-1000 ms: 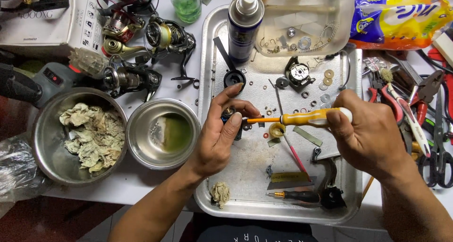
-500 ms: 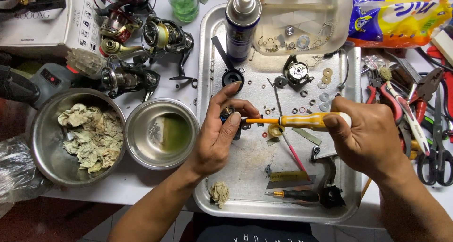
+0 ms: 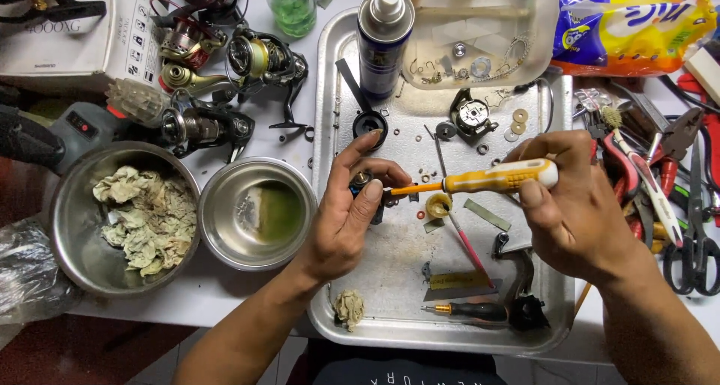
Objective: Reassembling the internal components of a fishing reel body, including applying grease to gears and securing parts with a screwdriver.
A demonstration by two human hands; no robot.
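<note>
My left hand (image 3: 349,220) grips a small dark reel part (image 3: 362,182) between thumb and fingers, over the metal tray (image 3: 330,92). My right hand (image 3: 574,212) holds a yellow-handled screwdriver (image 3: 491,177) level, its tip pointing left into the part. Under the shaft lies a small yellowish ring (image 3: 437,203). Loose washers (image 3: 517,121), screws and a black reel body (image 3: 471,116) are scattered on the tray behind the hands.
A spray can (image 3: 384,40) and a clear plastic tub (image 3: 480,32) stand at the tray's far end. Two steel bowls sit left, one with dirty rags (image 3: 146,216), one with greenish liquid (image 3: 262,212). Fishing reels (image 3: 259,58) lie far left; pliers and scissors (image 3: 694,242) lie right.
Both hands have stayed over the tray's middle. The screwdriver has shifted slightly in my right hand while its tip remains at the part.
</note>
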